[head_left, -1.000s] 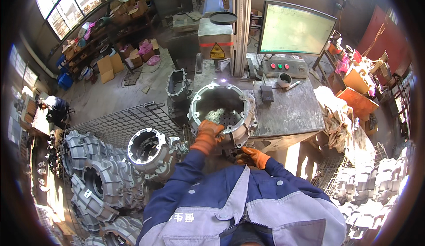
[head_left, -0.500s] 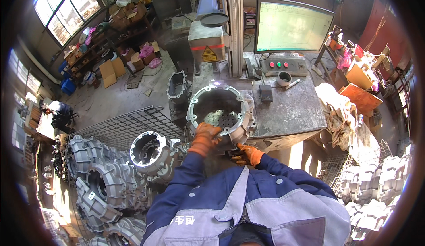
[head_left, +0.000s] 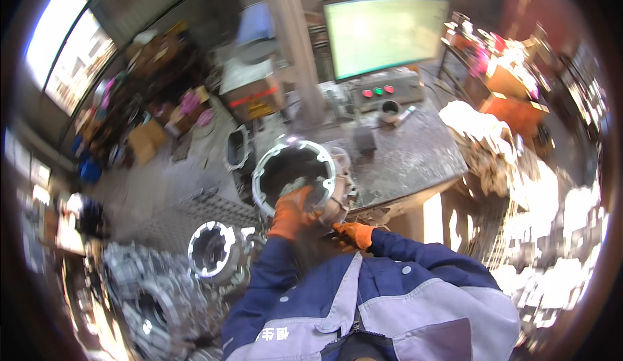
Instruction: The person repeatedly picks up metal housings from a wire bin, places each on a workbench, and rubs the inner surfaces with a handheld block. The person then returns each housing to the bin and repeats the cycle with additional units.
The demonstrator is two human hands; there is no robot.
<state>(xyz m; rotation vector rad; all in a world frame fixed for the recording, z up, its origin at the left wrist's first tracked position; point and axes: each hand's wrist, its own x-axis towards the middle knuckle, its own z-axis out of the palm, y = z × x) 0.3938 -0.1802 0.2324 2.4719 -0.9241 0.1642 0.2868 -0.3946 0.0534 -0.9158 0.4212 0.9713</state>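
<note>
A large round cast-metal housing (head_left: 335, 208) stands mouth up at the left end of the workbench. My left hand (head_left: 292, 213), in an orange glove, grips its near rim, with the fingers reaching over into the opening. Just right of it, my right hand (head_left: 355, 234), also gloved in orange, is curled low at the housing's near side. What lies in those right fingers is hidden. A second grey housing (head_left: 224, 257) sits left of my left forearm, its round mouth facing up. Blur softens much of the picture.
Several grey castings (head_left: 156, 296) are heaped in a mesh cage at left, with more castings (head_left: 551, 276) at right. On the bench (head_left: 415, 160) stand a monitor (head_left: 388, 36), a button box (head_left: 392, 88), a cup (head_left: 390, 110) and a marking machine (head_left: 250, 91). Cloth (head_left: 483, 137) hangs at its right.
The view has swung, shifting the bench and monitor left and tilting them. My left hand reaches further over the rim into the housing. My right hand remains low at the housing's near side.
</note>
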